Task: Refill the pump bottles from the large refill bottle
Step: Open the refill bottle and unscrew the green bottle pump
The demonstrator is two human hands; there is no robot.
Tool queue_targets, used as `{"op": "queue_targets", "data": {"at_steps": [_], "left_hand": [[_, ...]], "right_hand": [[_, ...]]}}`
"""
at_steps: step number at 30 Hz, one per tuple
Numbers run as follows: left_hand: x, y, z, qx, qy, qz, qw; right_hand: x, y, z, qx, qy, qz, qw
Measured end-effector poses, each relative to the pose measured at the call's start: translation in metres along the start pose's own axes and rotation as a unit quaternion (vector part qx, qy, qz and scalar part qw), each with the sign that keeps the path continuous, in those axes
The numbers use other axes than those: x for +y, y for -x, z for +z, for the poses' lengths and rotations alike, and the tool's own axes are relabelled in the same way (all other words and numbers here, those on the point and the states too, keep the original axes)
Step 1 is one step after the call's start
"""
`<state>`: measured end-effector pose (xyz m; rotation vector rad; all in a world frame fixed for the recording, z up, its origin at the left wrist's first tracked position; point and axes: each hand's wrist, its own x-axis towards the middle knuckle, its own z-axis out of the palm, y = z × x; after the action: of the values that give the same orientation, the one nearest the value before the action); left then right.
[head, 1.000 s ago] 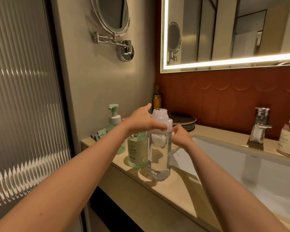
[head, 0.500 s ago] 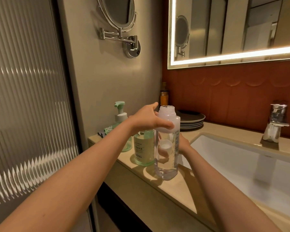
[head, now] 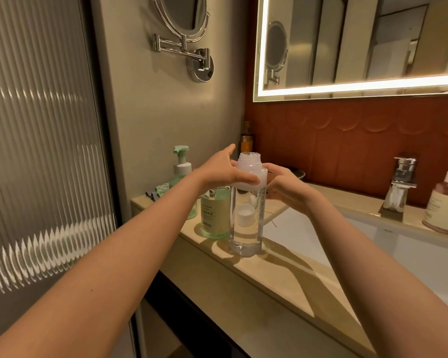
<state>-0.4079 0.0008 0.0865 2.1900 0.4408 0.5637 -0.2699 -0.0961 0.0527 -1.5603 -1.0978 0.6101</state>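
L hand (head: 224, 173) grips uncapped clear bottle (head: 246, 228), R hand (head: 285, 189) curled beside, grip unclear; green bottle (head: 214, 213) just left.

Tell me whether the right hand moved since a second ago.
Yes. The right hand rose along the clear bottle, from its middle to its frosted shoulder.

Beige counter (head: 282, 277) with clear bottle (head: 246, 228), green bottle (head: 215, 215), green pump bottle (head: 182, 169), pink pump bottle (head: 445, 205), tap (head: 402, 177).
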Motion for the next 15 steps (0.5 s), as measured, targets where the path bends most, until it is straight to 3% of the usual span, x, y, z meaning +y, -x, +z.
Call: {"op": "queue_targets", "data": {"at_steps": [3, 5, 8, 11, 15], "left_hand": [[0.004, 0.0, -0.006, 0.013, 0.017, 0.015, 1.0], [0.007, 0.002, -0.012, 0.029, 0.045, 0.025, 0.998], [0.001, 0.001, -0.022, 0.085, 0.068, 0.03, 0.994], [-0.019, 0.001, -0.026, 0.125, 0.042, -0.016, 0.991], [-0.051, 0.001, -0.015, 0.069, 0.016, -0.105, 0.992]], "right_hand": [[-0.005, 0.017, 0.012, -0.057, -0.038, -0.013, 0.998], [-0.006, 0.023, 0.023, -0.051, -0.046, -0.04, 0.997], [-0.008, 0.025, 0.036, 0.022, -0.045, -0.106, 0.993], [-0.002, 0.019, 0.042, 0.12, 0.005, -0.109, 0.987], [0.002, 0.014, 0.041, 0.185, 0.049, -0.09, 0.977]]}}
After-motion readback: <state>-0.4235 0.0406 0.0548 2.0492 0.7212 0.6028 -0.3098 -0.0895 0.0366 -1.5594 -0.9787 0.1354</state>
